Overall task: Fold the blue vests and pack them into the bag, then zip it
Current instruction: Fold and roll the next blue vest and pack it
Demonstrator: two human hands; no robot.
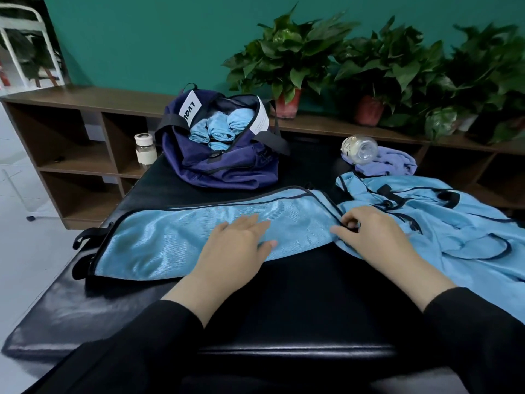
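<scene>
A light blue vest (pixel 159 240) with black trim lies folded into a long strip across the black table (pixel 298 302). My left hand (pixel 238 248) rests flat on its middle, fingers straight. At the strip's right end, my right hand (pixel 372 234) pinches the black-trimmed edge with curled fingers. More blue vests (pixel 443 220) lie in a loose pile at the right. A navy bag (pixel 227 163) stands unzipped at the back of the table, holding several rolled blue vests (pixel 218 126).
A white-capped jar (pixel 145 149) stands left of the bag. A clear bottle (pixel 360 149) lies on a purple cloth (pixel 389 163) at the back right. Behind the table runs a brown shelf unit (pixel 85 143) with potted plants (pixel 287 61) on top.
</scene>
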